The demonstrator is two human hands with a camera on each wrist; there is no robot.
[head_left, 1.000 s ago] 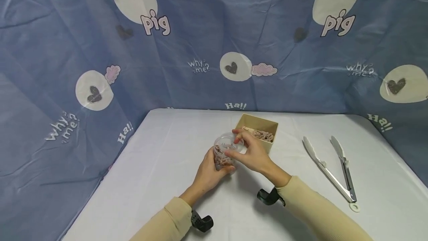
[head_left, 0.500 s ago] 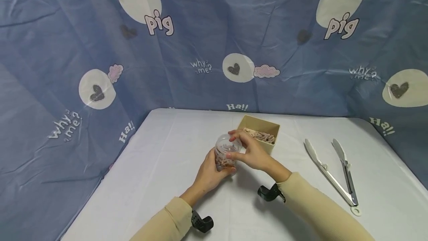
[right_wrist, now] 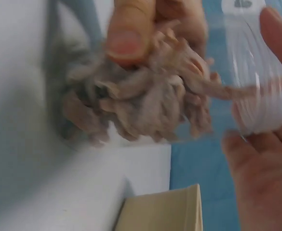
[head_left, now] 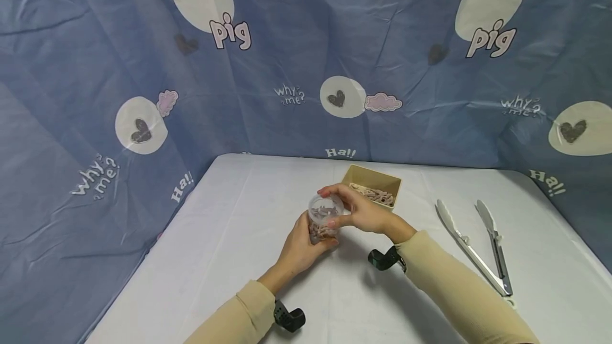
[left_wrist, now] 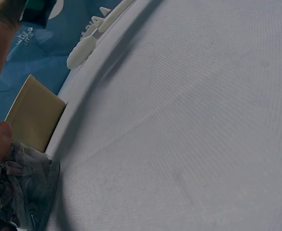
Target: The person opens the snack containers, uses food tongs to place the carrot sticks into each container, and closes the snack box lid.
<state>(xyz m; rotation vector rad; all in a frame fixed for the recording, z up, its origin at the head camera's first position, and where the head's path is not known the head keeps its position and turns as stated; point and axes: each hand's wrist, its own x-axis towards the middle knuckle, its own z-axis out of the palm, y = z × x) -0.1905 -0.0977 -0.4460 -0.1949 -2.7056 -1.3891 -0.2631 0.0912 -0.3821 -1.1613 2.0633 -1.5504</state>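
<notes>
A clear plastic jar (head_left: 321, 231), packed with pinkish-brown strips (right_wrist: 150, 96), stands upright on the white table in the head view. My left hand (head_left: 298, 246) grips its side, thumb at the front. A translucent round lid (head_left: 325, 209) sits over the jar's mouth, pinched at its rim by the thumb and fingers of my right hand (head_left: 362, 213). In the right wrist view, one strip reaches up to the lid. Whether the lid is fully seated cannot be told. The left wrist view shows only part of the jar (left_wrist: 25, 187).
Just behind my right hand stands a beige box (head_left: 375, 175) holding more strips (head_left: 375, 194). Metal tongs (head_left: 497, 259) with pale tips lie spread apart at the right. A blue printed curtain (head_left: 258, 57) hangs behind and left of the white table (head_left: 229, 216).
My right hand has shifted slightly left over the jar, and its fingers now lie across the lid's rim. The lid looks more centred on the mouth. My left hand stays on the jar.
</notes>
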